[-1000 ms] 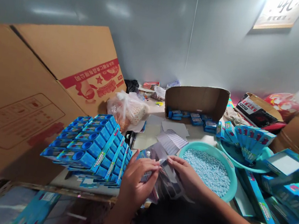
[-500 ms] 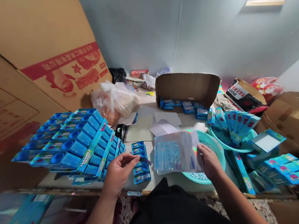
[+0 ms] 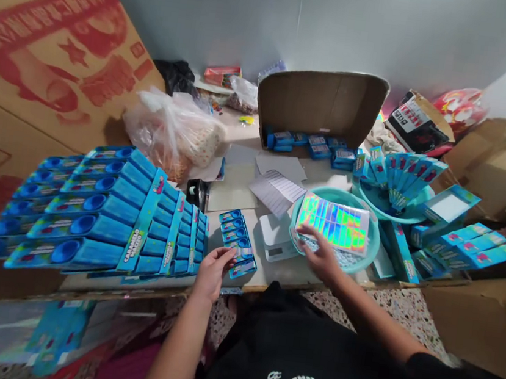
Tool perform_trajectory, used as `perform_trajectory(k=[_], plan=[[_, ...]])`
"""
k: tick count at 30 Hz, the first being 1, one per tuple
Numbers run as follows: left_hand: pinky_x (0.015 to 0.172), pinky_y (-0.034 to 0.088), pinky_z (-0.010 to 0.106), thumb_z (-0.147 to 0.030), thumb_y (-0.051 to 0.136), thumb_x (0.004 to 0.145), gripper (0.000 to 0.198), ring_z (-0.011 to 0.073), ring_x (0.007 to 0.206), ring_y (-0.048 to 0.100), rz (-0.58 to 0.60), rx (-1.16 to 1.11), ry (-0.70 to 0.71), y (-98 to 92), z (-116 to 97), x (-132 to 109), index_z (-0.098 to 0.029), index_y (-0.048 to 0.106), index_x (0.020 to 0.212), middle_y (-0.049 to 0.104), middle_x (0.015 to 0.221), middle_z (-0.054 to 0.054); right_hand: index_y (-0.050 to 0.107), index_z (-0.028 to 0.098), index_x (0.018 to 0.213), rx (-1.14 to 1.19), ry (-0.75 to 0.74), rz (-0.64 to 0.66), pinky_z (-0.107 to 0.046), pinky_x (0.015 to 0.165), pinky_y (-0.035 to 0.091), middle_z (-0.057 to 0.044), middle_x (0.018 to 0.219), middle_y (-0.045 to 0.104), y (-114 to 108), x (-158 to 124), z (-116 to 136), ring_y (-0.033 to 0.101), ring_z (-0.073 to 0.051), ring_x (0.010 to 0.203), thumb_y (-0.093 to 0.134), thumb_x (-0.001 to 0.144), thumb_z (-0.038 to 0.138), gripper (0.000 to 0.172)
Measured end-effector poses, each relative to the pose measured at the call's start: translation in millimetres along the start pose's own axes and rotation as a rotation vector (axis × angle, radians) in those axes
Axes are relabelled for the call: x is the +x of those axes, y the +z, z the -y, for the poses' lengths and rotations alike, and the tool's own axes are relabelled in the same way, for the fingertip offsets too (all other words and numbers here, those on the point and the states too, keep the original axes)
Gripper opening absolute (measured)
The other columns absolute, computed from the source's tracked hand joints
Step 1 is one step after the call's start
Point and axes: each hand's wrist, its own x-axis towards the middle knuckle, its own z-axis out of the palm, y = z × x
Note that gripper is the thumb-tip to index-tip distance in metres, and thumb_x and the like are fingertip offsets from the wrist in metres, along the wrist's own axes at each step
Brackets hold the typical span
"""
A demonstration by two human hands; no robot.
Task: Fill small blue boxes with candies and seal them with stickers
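Two-handed, working over a pale table (image 3: 265,274), just below the centre of the frame. With the left hand (image 3: 214,271), pinching a small shiny strip (image 3: 244,252) by its left end, pressing thumb and fingertips together on it, and holding it over the lower part of a blue carton (image 3: 232,224) with round hollows set in a column. Being unable to tell whether touching the carton with it or only hovering.

With the right hand (image 3: 321,256), right of centre, holding the fingers apart at the lower left corner of an iridescent sheet (image 3: 332,221) in a clear sleeve; being unable to tell whether touching it. Having that sheet lying across a turquoise basin (image 3: 372,248), over pale blue pellets (image 3: 344,260).

Having a white scale (image 3: 277,235) standing just left of the basin, with striped paper (image 3: 275,192) lying above it in the frame. At the left of the frame, having a stack of blue display boxes (image 3: 140,228) lettered "CARAMELO MAGICO". At the upper left, facing a large cardboard box (image 3: 80,51) with red printing. At the upper centre, facing an open cardboard carton (image 3: 321,102) and the blue packs (image 3: 320,148) lying in it. Wearing a black T-shirt (image 3: 241,360), bottom centre.
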Motion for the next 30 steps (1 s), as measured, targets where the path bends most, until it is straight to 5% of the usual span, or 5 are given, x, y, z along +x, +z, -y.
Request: perform_trajectory(k=[3,6,9,18,30], plan=[[0.061,0.05,0.021,-0.038,0.091,0.046,0.05,0.0099,0.061,0.064,0.037,0.001,0.016,1.9,0,-1,-0.015,0.062,0.08,0.067,0.068,-0.002,0.05,0.023,0.137,0.273,0.035,0.496,-0.037,0.094,0.051,-0.012,0.131,0.058,59,3,20,0.057,-0.022,0.118,0.07,0.082,0.046,0.063],[0.067,0.052,0.024,-0.044,0.09,0.047,0.053,0.0136,0.069,0.067,0.072,0.036,0.054,2.2,1,0,-0.015,0.064,0.082,0.07,0.074,0.001,0.061,0.015,0.117,0.448,0.176,0.701,-0.035,0.086,0.053,-0.011,0.108,0.066,86,14,26,0.063,-0.02,0.099,0.07,0.077,0.061,0.061],[0.072,0.054,0.028,-0.051,0.086,0.052,0.051,0.0176,0.076,0.07,0.079,0.111,0.097,-0.4,8,5,-0.014,0.065,0.082,0.072,0.079,0.005,0.063,0.014,0.087,0.425,0.236,0.677,-0.031,0.074,0.052,-0.003,0.074,0.064,92,24,20,0.061,-0.015,0.071,0.064,0.077,0.068,0.055],[0.103,0.043,0.048,-0.03,0.078,0.074,0.021,0.0222,0.111,0.059,-0.109,0.586,0.323,-9.7,49,39,-0.014,0.067,0.08,0.067,0.111,0.007,0.064,0.014,0.061,0.008,0.311,0.569,-0.023,0.057,0.034,0.001,0.052,0.056,107,34,-18,0.049,-0.011,0.055,0.071,0.076,0.029,0.022],[0.093,0.05,0.043,-0.035,0.069,0.085,0.022,0.0198,0.103,0.059,-0.25,0.881,0.518,-11.4,71,50,-0.014,0.065,0.089,0.064,0.11,0.006,0.062,0.013,0.069,-0.128,0.515,0.618,-0.025,0.063,0.045,0.004,0.061,0.057,133,45,-48,0.056,-0.012,0.06,0.069,0.088,0.027,0.025]])
